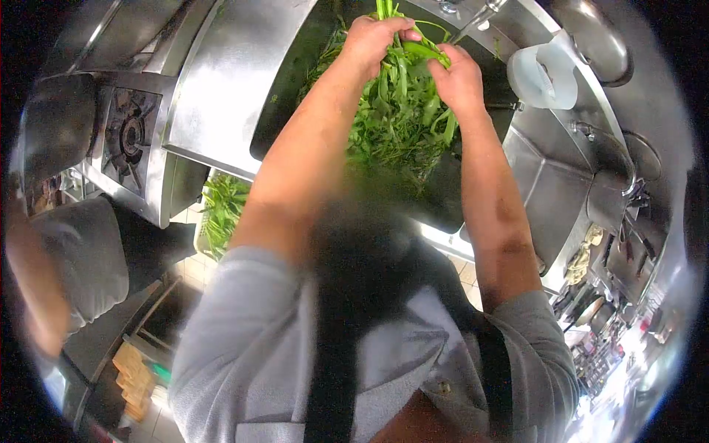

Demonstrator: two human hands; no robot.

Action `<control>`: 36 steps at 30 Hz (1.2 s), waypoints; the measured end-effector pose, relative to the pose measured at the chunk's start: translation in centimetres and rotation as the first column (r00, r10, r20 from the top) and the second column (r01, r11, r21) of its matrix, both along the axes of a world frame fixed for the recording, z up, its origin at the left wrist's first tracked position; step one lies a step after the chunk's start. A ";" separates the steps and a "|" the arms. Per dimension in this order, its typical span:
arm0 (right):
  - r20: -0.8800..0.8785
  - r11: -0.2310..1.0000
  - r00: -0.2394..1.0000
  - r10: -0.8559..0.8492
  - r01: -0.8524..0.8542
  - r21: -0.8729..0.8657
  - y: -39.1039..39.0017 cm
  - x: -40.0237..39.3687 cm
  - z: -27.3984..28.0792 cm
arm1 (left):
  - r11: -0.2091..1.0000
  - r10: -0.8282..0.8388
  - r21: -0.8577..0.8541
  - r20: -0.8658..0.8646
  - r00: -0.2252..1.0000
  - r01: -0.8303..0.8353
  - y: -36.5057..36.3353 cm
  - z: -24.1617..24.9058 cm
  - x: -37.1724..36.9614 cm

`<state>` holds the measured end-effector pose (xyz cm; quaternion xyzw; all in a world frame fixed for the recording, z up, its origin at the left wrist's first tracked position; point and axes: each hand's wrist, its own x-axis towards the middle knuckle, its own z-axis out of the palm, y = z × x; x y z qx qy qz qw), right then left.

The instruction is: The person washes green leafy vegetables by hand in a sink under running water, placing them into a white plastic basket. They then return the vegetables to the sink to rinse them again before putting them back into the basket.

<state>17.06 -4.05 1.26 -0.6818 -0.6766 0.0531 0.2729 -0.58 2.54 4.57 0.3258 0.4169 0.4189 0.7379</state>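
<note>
Long leafy green stalks [402, 81] hang over a deep metal sink [284, 96], where more greens lie in a heap. My left hand [375, 43] is wrapped round the stalks near the top of the frame. Just right of it, my right hand [456, 74] has its fingers closed on stems of the same bunch. Both forearms reach forward over the sink, and the stalk ends stick up past my left hand.
A whitish plastic container [543, 76] sits on the sink's right edge, beside a second basin [550, 188]. Greens fill a basket [199, 240] below the left counter [221, 81]. A gas burner [131, 134] is farther left. Another person [81, 258] stands at the left.
</note>
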 end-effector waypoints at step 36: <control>-0.717 0.902 0.656 -0.236 -0.128 -0.413 -0.7 2.2 4.7 | 0.940 -0.286 -0.052 0.412 0.865 0.336 -2.7 -3.6 -0.3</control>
